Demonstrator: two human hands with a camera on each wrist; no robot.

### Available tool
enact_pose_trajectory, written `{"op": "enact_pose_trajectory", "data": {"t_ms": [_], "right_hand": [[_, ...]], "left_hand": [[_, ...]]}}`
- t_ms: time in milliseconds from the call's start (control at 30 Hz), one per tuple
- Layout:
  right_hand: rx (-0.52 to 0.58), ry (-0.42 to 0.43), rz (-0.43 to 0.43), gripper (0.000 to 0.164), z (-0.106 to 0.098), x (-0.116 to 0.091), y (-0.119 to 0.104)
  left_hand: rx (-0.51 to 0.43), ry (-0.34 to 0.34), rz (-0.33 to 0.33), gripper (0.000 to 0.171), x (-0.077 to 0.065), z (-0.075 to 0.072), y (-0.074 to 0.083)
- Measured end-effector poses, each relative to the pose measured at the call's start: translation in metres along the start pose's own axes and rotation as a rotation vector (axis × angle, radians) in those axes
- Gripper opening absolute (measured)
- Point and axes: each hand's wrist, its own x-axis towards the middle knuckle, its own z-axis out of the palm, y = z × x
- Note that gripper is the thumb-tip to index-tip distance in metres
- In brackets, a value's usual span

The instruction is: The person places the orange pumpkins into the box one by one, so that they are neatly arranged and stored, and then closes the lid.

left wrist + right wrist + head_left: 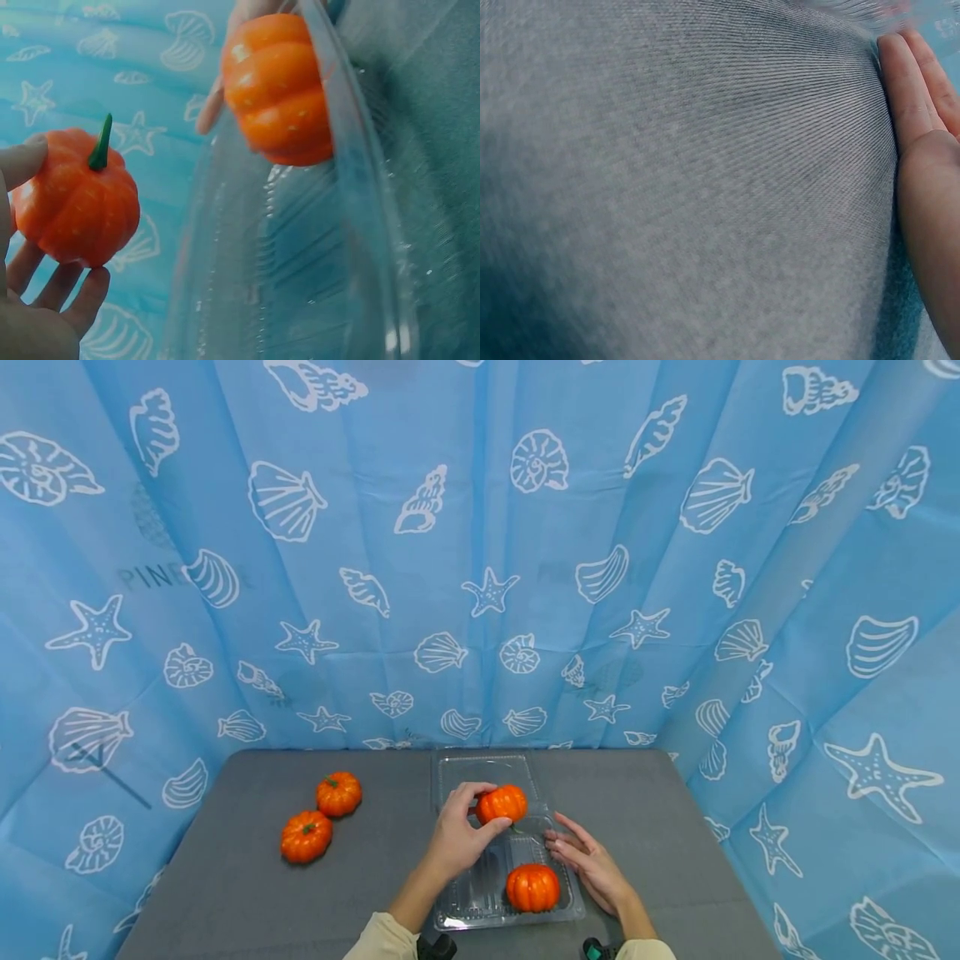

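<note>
My left hand (456,833) grips a small orange pumpkin (504,804) between thumb and fingers, above the middle of a clear plastic clamshell box (474,893). In the left wrist view this pumpkin (79,199) shows a green stem pointing up. A second pumpkin (533,887) sits inside the box's near part, toward the right. My right hand (596,868) is at the box's right side with its fingers extended, fingertips right at the rim. The right wrist view shows that hand (930,150) low beside the grey cloth, holding nothing.
Two more pumpkins, one (339,794) behind the other (306,837), lie on the left of the grey table (375,852). The box's lid (480,770) is folded back toward the table's far edge. A blue curtain (480,552) with white shells hangs behind.
</note>
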Motion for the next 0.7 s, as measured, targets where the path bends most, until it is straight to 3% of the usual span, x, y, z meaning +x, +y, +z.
{"op": "enact_pose_trajectory", "data": {"t_ms": [333,700], "right_hand": [[0.007,-0.023,-0.022,0.069,-0.003,0.0,0.001],[0.009,-0.032,-0.018,0.07,-0.002,0.001,0.001]], "left_hand": [[-0.068,-0.048,-0.039,0.045,-0.005,0.019,-0.01],[0.045,-0.052,-0.003,0.043,-0.011,0.033,-0.018]]}}
